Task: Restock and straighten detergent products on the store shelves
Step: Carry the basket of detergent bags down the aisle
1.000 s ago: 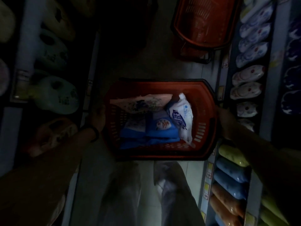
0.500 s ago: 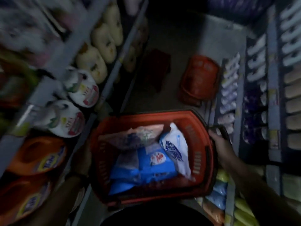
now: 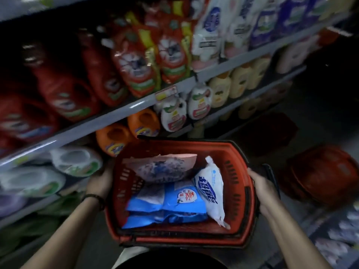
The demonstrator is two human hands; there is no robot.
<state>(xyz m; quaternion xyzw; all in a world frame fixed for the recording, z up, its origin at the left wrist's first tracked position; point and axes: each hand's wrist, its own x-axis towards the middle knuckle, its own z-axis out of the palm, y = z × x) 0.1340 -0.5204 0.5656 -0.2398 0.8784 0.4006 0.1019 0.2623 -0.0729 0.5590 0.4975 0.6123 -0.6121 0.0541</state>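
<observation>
Red basket (image 3: 240, 171) between gripping hands

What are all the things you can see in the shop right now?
Basket: one, red, held in the middle, over the aisle floor.
Blue bags: at least two, stacked flat in the basket.
White pouch: one, blue print, leaning at the basket's right side.
Pale bag: one, pinkish, lying across the basket's far end.
Red refill pouches: several, upper shelf.
Orange jugs: two, lower shelf, just beyond the basket.
White bottles: at least two, right of the orange jugs.
Spare baskets: a red stack on the floor, right.
Left hand: grips the basket's left rim; dark wristband.
Right hand: grips the right rim.
</observation>
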